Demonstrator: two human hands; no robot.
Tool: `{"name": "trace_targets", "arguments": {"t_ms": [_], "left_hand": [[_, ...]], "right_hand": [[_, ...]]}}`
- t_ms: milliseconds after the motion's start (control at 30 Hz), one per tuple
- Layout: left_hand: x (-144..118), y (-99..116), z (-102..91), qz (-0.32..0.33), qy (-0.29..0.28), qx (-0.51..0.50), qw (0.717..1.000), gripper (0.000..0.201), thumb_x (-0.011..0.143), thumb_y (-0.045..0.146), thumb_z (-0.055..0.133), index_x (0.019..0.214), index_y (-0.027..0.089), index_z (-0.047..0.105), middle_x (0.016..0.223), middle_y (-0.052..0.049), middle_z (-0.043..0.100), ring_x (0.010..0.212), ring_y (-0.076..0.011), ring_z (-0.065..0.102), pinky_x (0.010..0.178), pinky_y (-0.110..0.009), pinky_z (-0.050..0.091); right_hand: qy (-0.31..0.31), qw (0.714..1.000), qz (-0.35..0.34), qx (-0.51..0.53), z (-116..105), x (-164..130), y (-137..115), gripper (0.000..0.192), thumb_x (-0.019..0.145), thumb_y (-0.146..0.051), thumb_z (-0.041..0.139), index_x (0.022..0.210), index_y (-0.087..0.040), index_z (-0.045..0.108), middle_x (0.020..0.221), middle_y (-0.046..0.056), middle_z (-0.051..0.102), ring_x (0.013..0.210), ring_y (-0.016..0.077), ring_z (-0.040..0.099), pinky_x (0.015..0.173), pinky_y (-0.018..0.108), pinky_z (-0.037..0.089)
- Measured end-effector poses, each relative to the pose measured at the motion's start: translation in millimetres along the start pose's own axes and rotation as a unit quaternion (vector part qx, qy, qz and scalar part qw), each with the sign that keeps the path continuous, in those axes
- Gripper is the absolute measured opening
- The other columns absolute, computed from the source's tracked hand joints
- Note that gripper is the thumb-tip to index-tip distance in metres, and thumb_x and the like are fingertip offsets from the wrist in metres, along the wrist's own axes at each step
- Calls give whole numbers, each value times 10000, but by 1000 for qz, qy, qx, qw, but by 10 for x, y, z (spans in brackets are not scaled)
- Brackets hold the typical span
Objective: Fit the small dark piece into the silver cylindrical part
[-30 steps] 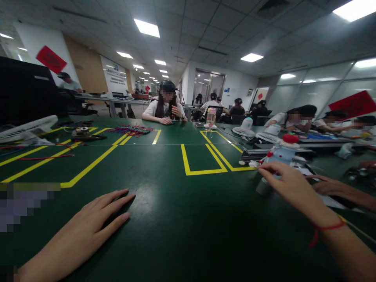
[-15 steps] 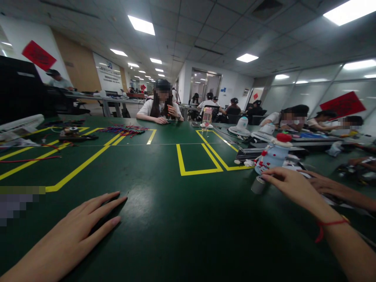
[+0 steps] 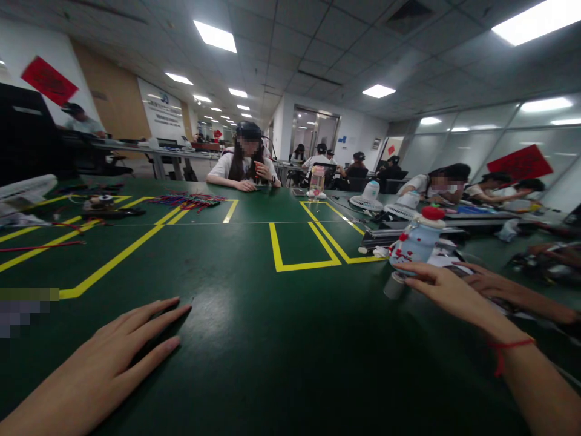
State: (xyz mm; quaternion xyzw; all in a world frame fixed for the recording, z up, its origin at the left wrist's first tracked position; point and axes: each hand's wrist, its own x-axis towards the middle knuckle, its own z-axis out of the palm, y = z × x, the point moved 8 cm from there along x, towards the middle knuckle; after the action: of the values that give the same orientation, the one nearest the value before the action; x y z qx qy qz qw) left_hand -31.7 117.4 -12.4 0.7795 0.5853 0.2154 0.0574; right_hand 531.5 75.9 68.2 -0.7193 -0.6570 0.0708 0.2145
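My right hand (image 3: pixel 447 293) is at the top of the grey can (image 3: pixel 394 287), thumb and forefinger by its upper edge; whether they pinch it or only touch it, I cannot tell. I judge the step in hand to be this contact at the can's top. A firm hold from here would call for thumb and forefinger to meet on either side of that edge, without nudging what is behind. The can stands on the counter (image 3: pixel 281 339), just beyond my right fingertips and a little to their left. My left hand (image 3: pixel 122 345) holds nothing: palm down, fingers spread, well to the left of the can.

The blue bottle (image 3: pixel 416 242) is just behind the can. To the can's right, past my knuckles, is a co-worker's hand (image 3: pixel 492 284). Yellow tape (image 3: pixel 308 266) runs to the can's left, and the wires (image 3: pixel 193 201) lie farther left and back. Well behind the can are fans (image 3: pixel 365 197).
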Motion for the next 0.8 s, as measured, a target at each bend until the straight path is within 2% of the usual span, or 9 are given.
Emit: {"name": "trace_targets", "arguments": {"t_ms": [100,167,233,300,367,500,567,700,800], "left_hand": [[2,11,93,37,-63,12,997,513,878,556,452,1359,380,473,1454,38,465,1320,-286,424,1103,-479,317],[3,-11,87,32,-67,17,997,510,887,547,437,1367,378,463,1463,33,453,1328,-292,414,1106,-486,310],[4,-14,81,30,-65,16,997,511,884,549,438,1366,379,466,1461,31,457,1322,-293,423,1106,-478,316],[10,-15,84,30,-63,14,997,520,878,556,447,1366,378,467,1456,29,464,1316,-297,430,1105,-477,317],[21,-30,98,33,-59,13,998,526,878,561,452,1372,380,460,1453,31,468,1310,-311,432,1099,-495,321],[42,-107,140,39,-71,23,996,540,861,578,483,1374,415,443,1457,33,459,1299,-324,442,1072,-517,354],[39,-122,135,41,-73,26,996,547,853,575,500,1375,430,432,1461,29,451,1303,-314,440,1070,-508,362],[19,53,47,47,-49,20,997,511,849,561,519,1331,391,506,1420,-2,499,1282,-313,463,1052,-495,392],[21,477,-16,72,-38,-18,997,423,871,517,520,1258,354,572,1333,-9,573,1220,-277,521,1033,-451,425]], "right_hand": [[-40,994,37,98,134,-61,112,716,764,-448,619,1412,-248,393,1218,86,626,999,236,649,800,348,551],[-22,993,48,106,179,-85,109,726,724,-465,658,1374,-229,435,1209,95,622,964,233,655,791,352,551],[5,996,47,81,216,-103,-16,620,744,-492,632,1288,-217,516,1108,81,657,911,223,658,785,363,543],[21,997,25,77,282,-125,-299,537,786,-505,587,1239,-219,546,1021,61,671,867,203,652,770,358,537],[15,994,-25,108,399,-162,-728,505,811,-483,573,1242,-223,538,1041,54,660,862,181,643,774,342,535],[-56,968,-150,195,770,-305,-1687,462,821,-388,598,1246,-217,535,1149,62,622,947,161,619,867,333,513],[-84,952,-199,215,949,-384,-2043,449,810,-348,620,1233,-219,541,1155,60,617,984,162,604,908,341,495],[-95,937,-242,233,1183,-458,-2331,421,803,-294,627,1209,-227,540,1161,51,603,1024,163,579,933,347,474],[-104,934,-222,259,1279,-445,-2282,558,766,-308,673,1277,-221,466,1182,61,587,1029,165,576,934,347,472]]}}
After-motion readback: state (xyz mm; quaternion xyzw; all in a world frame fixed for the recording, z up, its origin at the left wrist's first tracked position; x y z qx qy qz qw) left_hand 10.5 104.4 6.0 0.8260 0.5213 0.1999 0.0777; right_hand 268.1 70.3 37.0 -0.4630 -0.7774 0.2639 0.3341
